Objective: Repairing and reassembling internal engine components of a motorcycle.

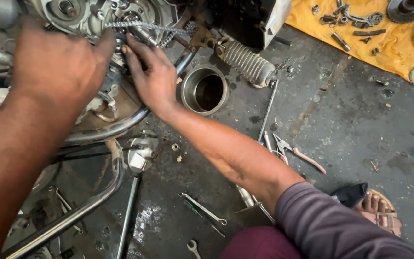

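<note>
- Engine casing of a motorcycle fills the upper left, grey metal, side cover off, with a drive chain running across its open face.
- Floor is dark, oil-stained concrete; open room lies to the right of the engine, between the foot peg and the yellow cloth carrying gears and small parts at upper right.
- Left forearm enters from the lower left, raised close to the camera and blurred; left hand is seen from the back, fingers curled toward the casing. How far it is closed and what it grips cannot be told.
- Right arm reaches from the lower right in a grey-purple sleeve; right hand lies palm down, fingers nearly straight and close together, tips touching the parts just below the chain. Not closed on anything visible.
- Exhaust pipe curves under both hands.
- Steel cup stands just beside the right wrist.
- Pliers lie near the right forearm; spanners lie below it.
</note>
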